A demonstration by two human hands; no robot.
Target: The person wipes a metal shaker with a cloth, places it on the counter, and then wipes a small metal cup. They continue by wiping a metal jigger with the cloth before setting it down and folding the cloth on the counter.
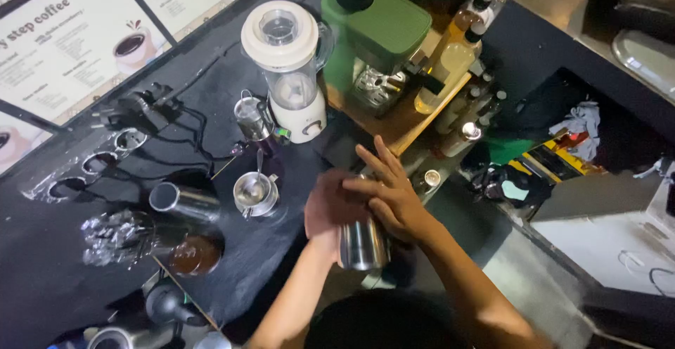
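Both hands (362, 205) cover the steel cup's (363, 245) top, perhaps lidded.

Shiny brushed-metal cup (363, 245) between both hands; matt black counter (232, 250); glossy white plastic blender (290, 74) with clear jar; matt green plastic coffee machine (376, 29) on wooden board (404, 120).
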